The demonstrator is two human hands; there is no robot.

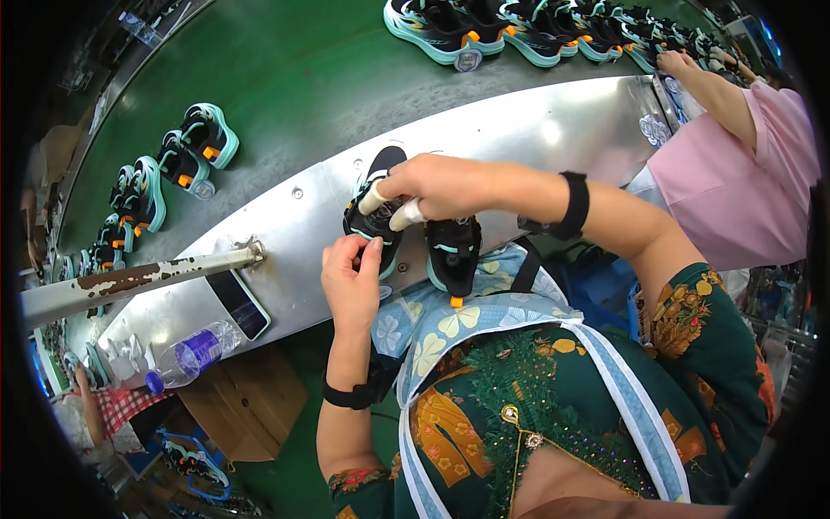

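A black sneaker [389,159] with a mint-green sole stands on the metal ledge in front of me. My right hand [437,186] reaches over it from the right, with white covers on the thumb and a finger. Those two covered fingers grip the sneaker's upper near the tongue. On its near left side, my left hand [353,275] is closed, thumb and fingertips pinched at the collar; what lies between them is hidden. Right beside it, a matching sneaker [454,255] with an orange heel tab lies against my blue floral apron, partly under my right hand.
Sneakers [207,137] line the green conveyor [294,60] at left, and more [445,35] at far right. A worn metal bar [143,281], a phone [238,303] and a plastic bottle [197,356] are on the left. A co-worker in pink [726,182] works at right.
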